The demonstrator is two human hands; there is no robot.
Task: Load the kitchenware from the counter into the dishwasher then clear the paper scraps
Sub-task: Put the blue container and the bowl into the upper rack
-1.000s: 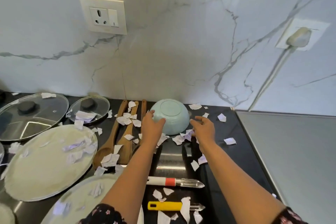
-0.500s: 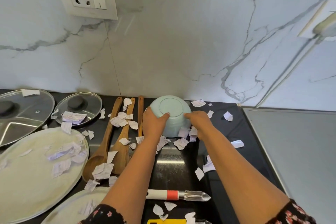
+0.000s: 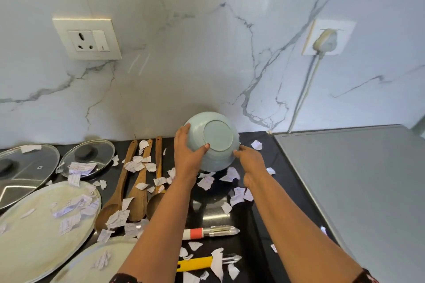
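— Gripping: my left hand (image 3: pixel 187 156) curls round the bowl (image 3: pixel 216 140), thumb on its foot; my right hand (image 3: pixel 249 161) pinches the opposite edge.
— Where's it sit?
— Tilted, base toward me, over paper scraps (image 3: pixel 205 182) by the back wall (image 3: pixel 207 64). Glazed, so likely slick, rigid and breakable. A two-handed rim hold suits it.

The bowl (image 3: pixel 216 138) looks like glazed ceramic, smooth with a soft sheen. Behind the bowl the wall (image 3: pixel 195 64) is polished, veined marble. Below it the counter (image 3: pixel 259 220) is glossy black. Left of the bowl lie matt wooden spoons (image 3: pixel 119 186), then glass lids (image 3: pixel 89 156) with metal rims and dull pale plates (image 3: pixel 34 232). Creased paper scraps (image 3: pixel 205 182) surround the bowl. In front of it, the peelers (image 3: pixel 211 231) have plastic handles and shiny metal heads. To its right a panel (image 3: pixel 356 190) is matt grey.
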